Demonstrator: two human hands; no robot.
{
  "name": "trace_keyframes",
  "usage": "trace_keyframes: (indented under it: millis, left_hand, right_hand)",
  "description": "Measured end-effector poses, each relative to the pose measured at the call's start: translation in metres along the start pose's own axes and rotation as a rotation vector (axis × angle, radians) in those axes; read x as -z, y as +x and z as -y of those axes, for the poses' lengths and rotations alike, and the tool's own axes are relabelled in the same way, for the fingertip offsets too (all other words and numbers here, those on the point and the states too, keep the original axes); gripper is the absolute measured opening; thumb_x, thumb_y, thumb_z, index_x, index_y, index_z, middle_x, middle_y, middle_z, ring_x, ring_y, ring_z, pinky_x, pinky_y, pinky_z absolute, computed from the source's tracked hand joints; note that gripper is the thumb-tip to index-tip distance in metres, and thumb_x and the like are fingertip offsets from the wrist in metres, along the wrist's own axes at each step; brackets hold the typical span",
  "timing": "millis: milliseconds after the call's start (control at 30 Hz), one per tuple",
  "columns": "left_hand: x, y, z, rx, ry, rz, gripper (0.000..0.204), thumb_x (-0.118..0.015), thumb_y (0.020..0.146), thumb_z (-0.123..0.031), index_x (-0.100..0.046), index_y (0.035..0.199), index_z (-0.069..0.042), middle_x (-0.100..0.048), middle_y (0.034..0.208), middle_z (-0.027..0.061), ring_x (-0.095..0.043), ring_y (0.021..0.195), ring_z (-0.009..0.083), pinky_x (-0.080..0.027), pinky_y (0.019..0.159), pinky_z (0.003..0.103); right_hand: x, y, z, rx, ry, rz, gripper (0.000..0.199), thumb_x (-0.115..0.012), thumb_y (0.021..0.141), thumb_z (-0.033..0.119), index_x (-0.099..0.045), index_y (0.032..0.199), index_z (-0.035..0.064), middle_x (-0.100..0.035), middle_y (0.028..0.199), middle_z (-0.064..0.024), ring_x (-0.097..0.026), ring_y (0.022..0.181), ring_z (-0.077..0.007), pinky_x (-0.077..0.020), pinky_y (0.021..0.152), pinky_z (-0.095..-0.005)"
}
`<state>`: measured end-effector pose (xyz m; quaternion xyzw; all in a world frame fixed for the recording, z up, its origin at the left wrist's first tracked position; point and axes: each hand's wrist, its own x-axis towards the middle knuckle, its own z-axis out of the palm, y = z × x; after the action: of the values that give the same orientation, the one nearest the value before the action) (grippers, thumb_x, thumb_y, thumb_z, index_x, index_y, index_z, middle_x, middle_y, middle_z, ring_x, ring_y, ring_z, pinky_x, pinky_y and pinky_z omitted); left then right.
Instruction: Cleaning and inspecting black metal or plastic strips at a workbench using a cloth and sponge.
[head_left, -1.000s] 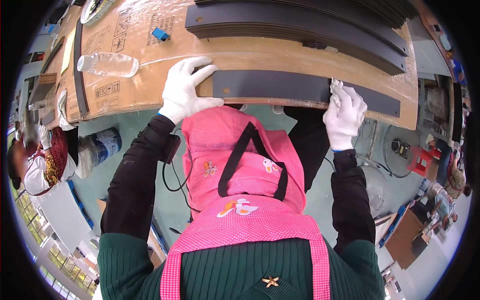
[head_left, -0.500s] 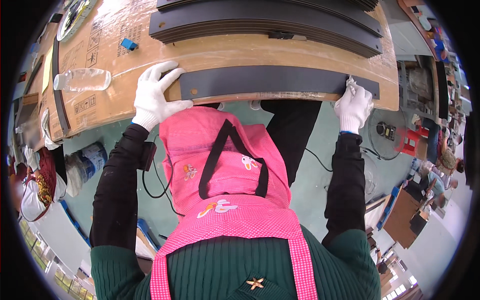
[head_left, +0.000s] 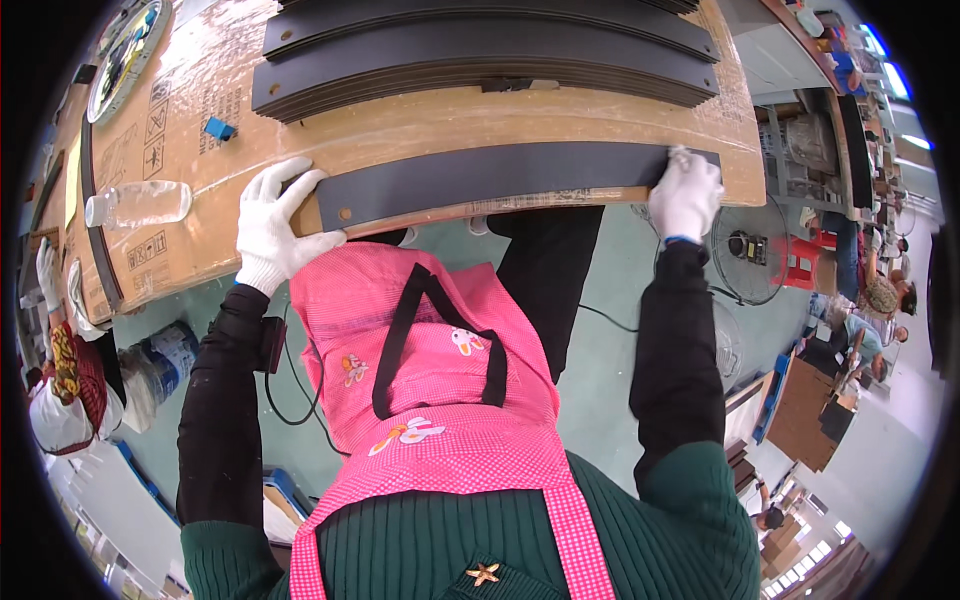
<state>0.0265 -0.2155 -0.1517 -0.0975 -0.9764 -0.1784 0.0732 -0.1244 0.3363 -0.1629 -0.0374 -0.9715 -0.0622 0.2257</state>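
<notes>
A long dark grey strip (head_left: 500, 178) lies flat along the near edge of a cardboard-covered workbench (head_left: 420, 125). My left hand (head_left: 277, 222), in a white glove, presses on the strip's left end, fingers spread. At the right end of the strip my right hand (head_left: 686, 194), also in a white glove, is closed around a small white cloth (head_left: 682, 157). Behind the strip sits a stack of several more dark strips (head_left: 480, 55).
A clear plastic bottle (head_left: 140, 204) lies on the bench at the left, with a small blue object (head_left: 219, 128) behind it. A round plate-like disc (head_left: 125, 55) sits far left. A floor fan (head_left: 745, 250) stands to the right. Other people sit at the left and right edges.
My right hand with the cloth has slid rightward along the strip to its right end. My left hand has stayed on the left end.
</notes>
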Motion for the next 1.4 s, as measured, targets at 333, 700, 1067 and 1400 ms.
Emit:
trace_keyframes:
  millis: [333,700,1067,1400]
  left_hand:
    - [-0.002,-0.008,0.008,0.013,0.041,-0.006,0.085,-0.096,0.057,-0.039,-0.071,0.135,-0.016,-0.063,0.144,0.0104,-0.056,0.138,0.0359,-0.043,0.118,0.051]
    - [0.006,-0.008,0.002,0.018,0.025,-0.015,0.083,-0.095,0.058,-0.039,-0.071,0.134,-0.016,-0.063,0.143,0.0108,-0.057,0.136,0.0373,-0.043,0.117,0.051]
    - [-0.018,-0.013,0.018,-0.001,0.031,-0.151,0.082,-0.092,0.068,-0.042,-0.064,0.139,-0.011,-0.064,0.143,0.0116,-0.058,0.135,0.0362,-0.044,0.117,0.049]
    - [-0.002,0.004,-0.002,-0.001,-0.032,-0.060,0.097,-0.095,0.061,-0.048,-0.062,0.144,-0.011,-0.061,0.147,0.0154,-0.054,0.141,0.0383,-0.040,0.120,0.051]
  right_hand:
    - [0.100,-0.073,0.297,0.642,0.867,0.250,0.016,-0.067,0.095,0.032,-0.076,0.095,0.0186,-0.071,0.105,-0.0085,-0.069,0.104,-0.0314,-0.0620,0.082,-0.0477]
    - [0.003,0.041,0.030,-0.240,0.005,0.215,0.036,-0.059,0.104,0.038,-0.074,0.115,0.0079,-0.070,0.122,-0.0248,-0.068,0.115,-0.0458,-0.0540,0.099,-0.0571]
    - [0.116,-0.108,0.367,0.752,0.865,0.267,0.017,-0.068,0.093,0.030,-0.073,0.101,0.0156,-0.070,0.109,-0.0072,-0.068,0.102,-0.0302,-0.0599,0.083,-0.0469]
    - [0.087,-0.057,0.256,0.532,0.486,0.186,0.014,-0.066,0.091,0.028,-0.078,0.091,0.0197,-0.073,0.090,-0.0073,-0.072,0.087,-0.0301,-0.0583,0.068,-0.0474]
